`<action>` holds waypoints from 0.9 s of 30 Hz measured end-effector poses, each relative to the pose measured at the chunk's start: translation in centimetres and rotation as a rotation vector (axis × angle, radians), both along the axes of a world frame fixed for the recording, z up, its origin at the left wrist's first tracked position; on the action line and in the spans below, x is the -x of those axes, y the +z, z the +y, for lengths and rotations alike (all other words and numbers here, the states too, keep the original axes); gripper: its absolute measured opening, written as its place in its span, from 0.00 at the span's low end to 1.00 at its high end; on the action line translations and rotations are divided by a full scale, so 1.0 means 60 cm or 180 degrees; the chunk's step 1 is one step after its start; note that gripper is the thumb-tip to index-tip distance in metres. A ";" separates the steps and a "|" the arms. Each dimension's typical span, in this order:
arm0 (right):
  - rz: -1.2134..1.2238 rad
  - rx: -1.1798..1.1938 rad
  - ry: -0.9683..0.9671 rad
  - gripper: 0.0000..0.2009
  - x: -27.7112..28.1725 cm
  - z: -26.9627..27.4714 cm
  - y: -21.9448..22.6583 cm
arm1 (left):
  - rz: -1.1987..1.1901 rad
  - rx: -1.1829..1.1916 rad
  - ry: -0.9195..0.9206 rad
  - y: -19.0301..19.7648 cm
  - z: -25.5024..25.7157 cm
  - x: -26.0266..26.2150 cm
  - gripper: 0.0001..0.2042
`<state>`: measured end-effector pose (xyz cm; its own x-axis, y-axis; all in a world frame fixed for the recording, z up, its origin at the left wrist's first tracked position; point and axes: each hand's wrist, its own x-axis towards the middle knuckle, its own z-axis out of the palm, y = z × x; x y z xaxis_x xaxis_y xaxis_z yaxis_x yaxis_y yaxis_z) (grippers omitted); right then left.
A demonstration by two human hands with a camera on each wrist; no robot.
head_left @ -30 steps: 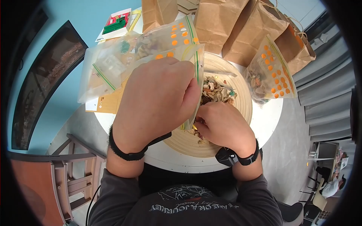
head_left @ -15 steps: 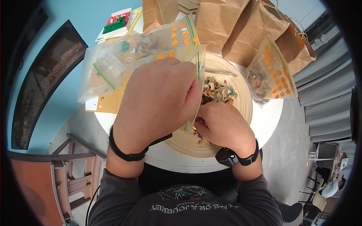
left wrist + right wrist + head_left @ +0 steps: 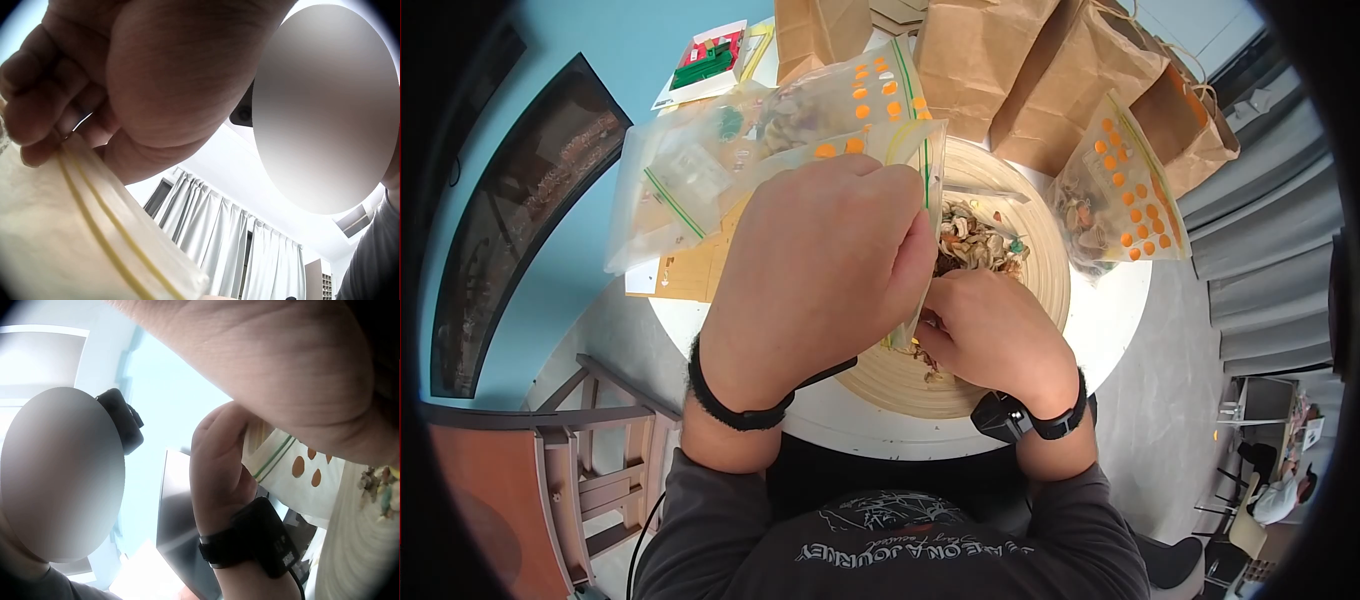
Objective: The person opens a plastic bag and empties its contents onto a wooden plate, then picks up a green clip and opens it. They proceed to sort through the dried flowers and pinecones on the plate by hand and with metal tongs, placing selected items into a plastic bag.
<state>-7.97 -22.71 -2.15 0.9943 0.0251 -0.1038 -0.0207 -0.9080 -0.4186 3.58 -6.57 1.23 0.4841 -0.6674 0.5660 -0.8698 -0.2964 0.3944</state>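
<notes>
My left hand [image 3: 825,265] grips a clear zip bag [image 3: 935,165] by its mouth. In the left wrist view the fingers curl over the edge of the bag [image 3: 75,231], beside its yellow zip lines. My right hand [image 3: 1000,335] is low over the round wooden tray [image 3: 880,392], fingers bent down at the bag's lower edge. Its fingertips are hidden, so I cannot tell what they hold. A heap of dried potpourri [image 3: 975,240] lies on the tray just beyond that hand. Orange dots on the bag [image 3: 300,465] show in the right wrist view.
Another orange-dotted bag [image 3: 1115,190] of dried pieces stands right of the tray. Brown paper bags [image 3: 980,70] line the back. More zip bags [image 3: 685,185] lie at the left, near a white box [image 3: 705,65] with green and red pieces. A metal tool [image 3: 990,193] rests on the tray.
The left hand and its bag have shifted very slightly to the right. The right hand stays almost in place over the tray.
</notes>
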 end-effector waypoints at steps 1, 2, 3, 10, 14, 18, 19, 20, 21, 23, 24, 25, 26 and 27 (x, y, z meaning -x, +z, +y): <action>-0.0001 -0.0030 -0.0002 0.08 0.000 0.000 0.000 | 0.0010 -0.0002 -0.0003 -0.001 -0.001 0.000 0.07; -0.0002 -0.0061 -0.0003 0.08 -0.001 0.000 0.000 | 0.0014 -0.0006 -0.0003 -0.002 -0.001 0.000 0.07; 0.0003 -0.0066 -0.0003 0.08 -0.001 0.000 0.000 | -0.0009 -0.0001 -0.0020 -0.002 -0.002 0.001 0.06; 0.0034 -0.0064 0.0091 0.09 0.002 -0.003 -0.008 | -0.0052 -0.0052 -0.0111 -0.009 -0.008 0.005 0.06; 0.0160 0.0143 0.0160 0.09 0.003 0.001 -0.005 | -0.0049 -0.0085 -0.0174 -0.016 -0.013 0.010 0.06; 0.0169 0.0168 0.0185 0.09 0.003 0.002 -0.003 | -0.0045 -0.0149 -0.0244 -0.017 -0.015 0.012 0.05; 0.0176 0.0177 0.0188 0.09 0.003 0.002 -0.004 | -0.0058 -0.0140 -0.0243 -0.017 -0.015 0.012 0.04; 0.0183 0.0187 0.0192 0.09 0.004 0.002 -0.004 | -0.0061 -0.0141 -0.0247 -0.015 -0.015 0.013 0.04; 0.0182 0.0187 0.0190 0.09 0.004 0.001 -0.007 | -0.0044 -0.0144 -0.0230 -0.014 -0.014 0.014 0.04; 0.0033 0.0140 0.0244 0.09 0.006 0.001 -0.012 | -0.0027 -0.0141 -0.0206 -0.014 -0.014 0.014 0.04; 0.0033 0.0145 0.0250 0.09 0.005 0.001 -0.010 | -0.0048 -0.0096 -0.0219 -0.014 -0.014 0.014 0.04; 0.0092 0.0160 0.0226 0.09 0.005 0.002 -0.007 | -0.0069 -0.0050 -0.0231 -0.014 -0.013 0.014 0.04; 0.0150 0.0175 0.0202 0.09 0.004 0.002 -0.005 | -0.0070 -0.0045 -0.0223 -0.014 -0.013 0.014 0.04; 0.0149 0.0180 0.0209 0.09 0.004 0.003 -0.005 | -0.0074 -0.0068 -0.0203 -0.013 -0.012 0.013 0.04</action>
